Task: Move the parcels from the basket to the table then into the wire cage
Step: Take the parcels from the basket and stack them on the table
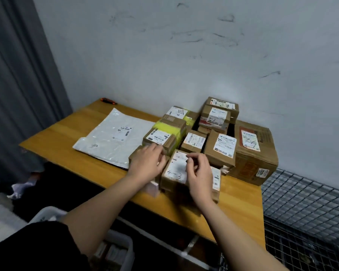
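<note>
Several brown cardboard parcels with white labels lie clustered on the wooden table (pixel 67 145). Nearest to me is a small box marked "4-3" (pixel 175 171). My right hand (pixel 199 173) hovers over its right side with fingers curled, fingertips at its label. My left hand (pixel 148 163) rests with fingers bent on a low brown parcel (pixel 133 156) just left of it. A big carton (pixel 252 153) stands at the right end. The white basket (pixel 123 251) sits under the table's front edge. The wire cage (pixel 301 212) is to the table's right.
A flat white plastic mailer (pixel 114 137) lies on the table's left half. An orange-black cutter (pixel 108 101) lies at the far left corner. A yellow-taped box (pixel 164 133) stands behind my left hand. Grey curtain hangs left; a white wall is behind.
</note>
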Motion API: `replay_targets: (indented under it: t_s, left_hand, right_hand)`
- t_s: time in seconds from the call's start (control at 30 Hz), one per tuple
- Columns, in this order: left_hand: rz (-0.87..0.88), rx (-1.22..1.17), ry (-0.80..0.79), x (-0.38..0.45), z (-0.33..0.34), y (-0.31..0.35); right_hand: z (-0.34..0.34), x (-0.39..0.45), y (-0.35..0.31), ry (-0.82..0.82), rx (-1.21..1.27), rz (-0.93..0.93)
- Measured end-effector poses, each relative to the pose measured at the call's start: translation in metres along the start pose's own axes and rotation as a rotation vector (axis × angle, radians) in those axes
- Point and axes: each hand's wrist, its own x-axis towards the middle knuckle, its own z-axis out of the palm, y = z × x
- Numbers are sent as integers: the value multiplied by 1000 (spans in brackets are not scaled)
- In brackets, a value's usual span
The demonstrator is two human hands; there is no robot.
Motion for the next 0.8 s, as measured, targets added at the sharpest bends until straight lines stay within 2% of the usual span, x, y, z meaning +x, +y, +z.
replay_targets:
  t_s: [0.07,0.23,0.43,0.53,0.63,0.7,0.8]
  left_hand:
    - [-112,47,48,-16,-17,-37]
    - [-463,162,-29,-102,-45,-143]
    - [-744,124,-324,-228,-31,-228]
    - [-874,66,-431,-284,-2,-253]
    - [-1096,-152,-499,-332,40,-269]
    - [-1231,-299,-500,-366,85,-282]
    - [-1380,-465,-435,-419,174,-303]
  right_hand:
    - [32,-4,-29,-146,-35,-87]
    - [138,-46,-72,-556,-216,-223]
    - [247,-125,-70,-933,-435,-399]
    - [288,-156,-52,-1159,-551,-380]
    - [326,-183,-22,-1331,-644,-330]
    - [356,-206,7,-1449,-669,-249]
    - [409,-249,66,-1530,-655,-104]
